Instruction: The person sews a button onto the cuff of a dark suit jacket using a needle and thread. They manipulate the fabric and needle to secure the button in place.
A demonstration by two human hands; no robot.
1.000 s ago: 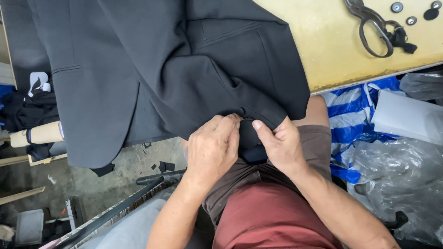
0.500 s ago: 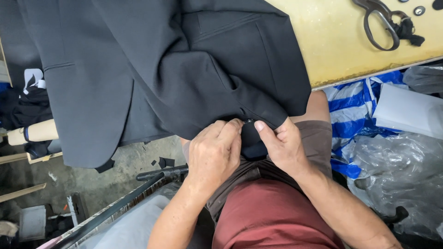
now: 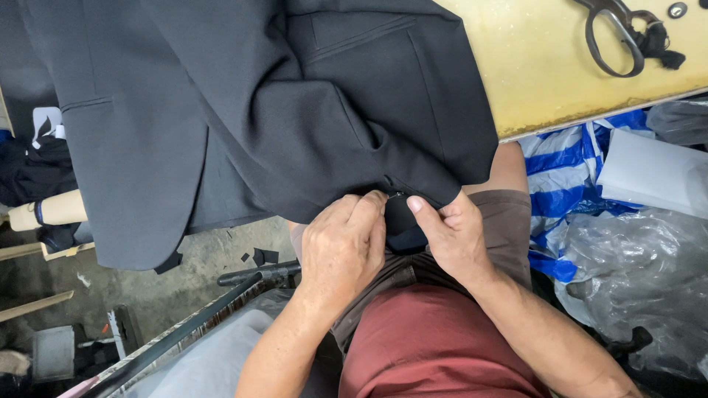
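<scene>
A dark grey suit jacket (image 3: 243, 110) hangs off the yellow worktable (image 3: 546, 66) over my lap. My left hand (image 3: 343, 247) pinches the jacket's lower hem from the left, fingers curled on the cloth edge. My right hand (image 3: 453, 236) grips the same hem from the right, thumb on top, a few centimetres from the left. A small dark thing shows between the fingertips at the hem; I cannot tell what it is. Both hands sit above my brown shorts and red shirt.
Large black scissors (image 3: 616, 33) lie on the table at the top right, beside a small button (image 3: 677, 10). Blue-and-white striped sacks (image 3: 568, 177) and clear plastic bags (image 3: 634, 273) lie on the right. A black metal bar (image 3: 251, 276) and cloth scraps are on the floor at the left.
The view has shifted slightly; the jacket and table sit a little lower and to the right. Both hands keep pinching the hem in the same spot.
</scene>
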